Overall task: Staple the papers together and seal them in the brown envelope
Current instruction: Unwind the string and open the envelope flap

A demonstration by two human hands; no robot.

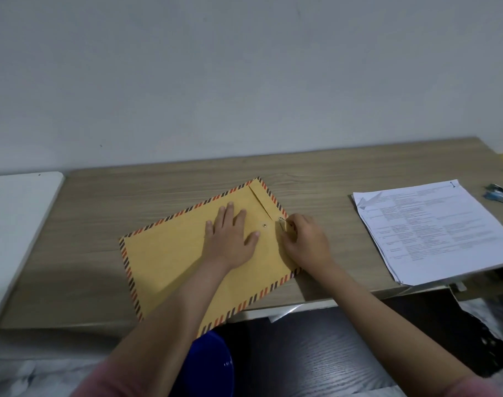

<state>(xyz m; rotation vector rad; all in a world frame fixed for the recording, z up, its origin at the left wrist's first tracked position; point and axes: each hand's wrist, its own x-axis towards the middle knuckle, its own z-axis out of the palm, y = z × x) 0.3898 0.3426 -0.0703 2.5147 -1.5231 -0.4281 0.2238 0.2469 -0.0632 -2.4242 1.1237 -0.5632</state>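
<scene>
A brown envelope [170, 259] with a red-and-black striped border lies flat on the wooden table [316, 179], its flap end turned to the right. My left hand [230, 233] rests flat on the envelope's middle, fingers straight. My right hand [304, 242] sits at the flap's tip and pinches the thin closure string [283, 223] next to two small metal eyelets [264, 225]. A stack of printed papers [433, 227] lies apart on the table at the right, one top corner folded over. A blue and silver stapler [501, 193] lies at the far right edge, partly cut off.
A white board [18, 213] lies along the table's left side. A blue round object [210, 365] sits below the table's front edge under my left forearm. The paper stack overhangs the front edge at the right. A plain wall stands behind the table.
</scene>
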